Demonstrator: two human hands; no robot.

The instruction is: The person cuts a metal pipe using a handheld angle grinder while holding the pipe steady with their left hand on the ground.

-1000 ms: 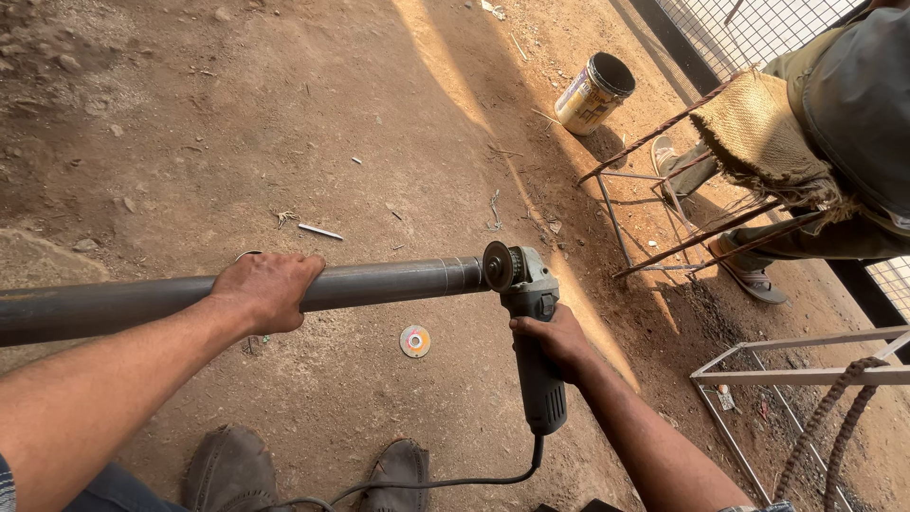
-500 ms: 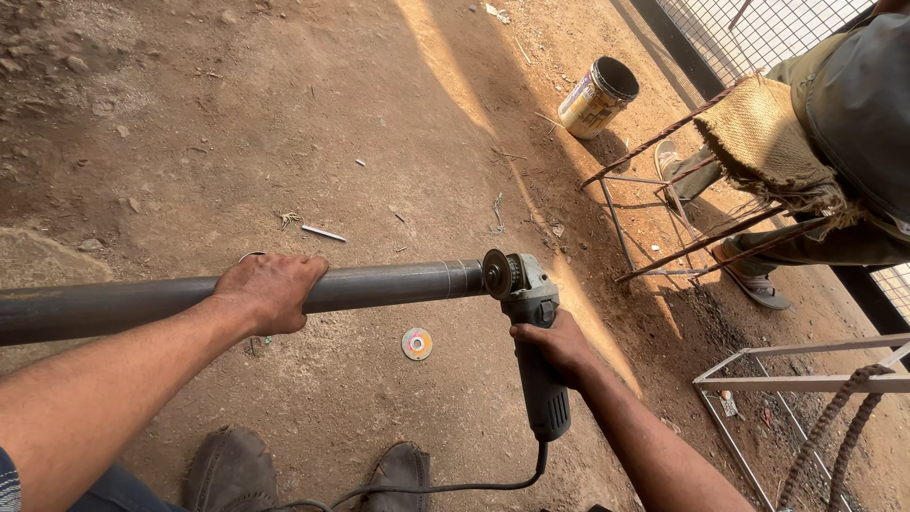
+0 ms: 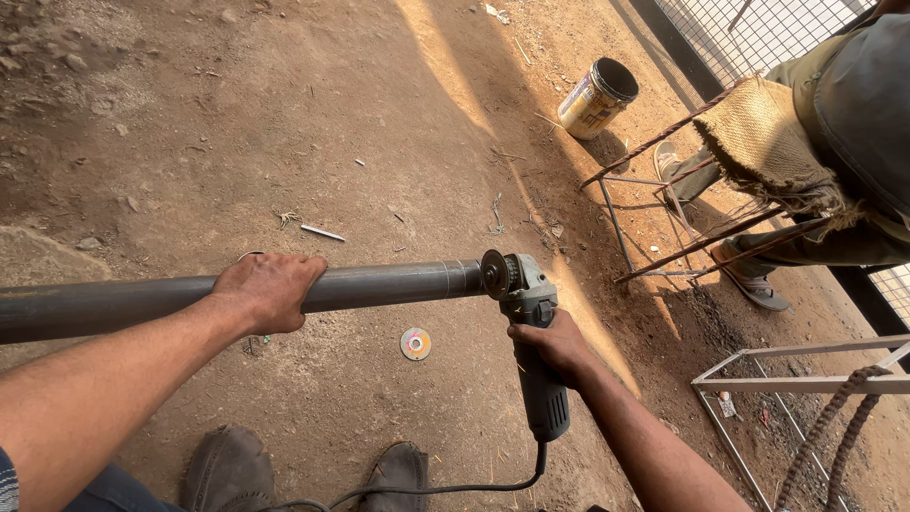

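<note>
1. Since a second ago nothing has shifted: your left hand [image 3: 268,289] stays wrapped over the steel pipe [image 3: 379,283].
2. Your right hand [image 3: 550,346] keeps clenching the angle grinder [image 3: 531,332], disc at the pipe's end just beyond your left grip.

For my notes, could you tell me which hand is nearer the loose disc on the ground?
Right. The right hand is just right of the disc; the left hand sits farther left.
</note>
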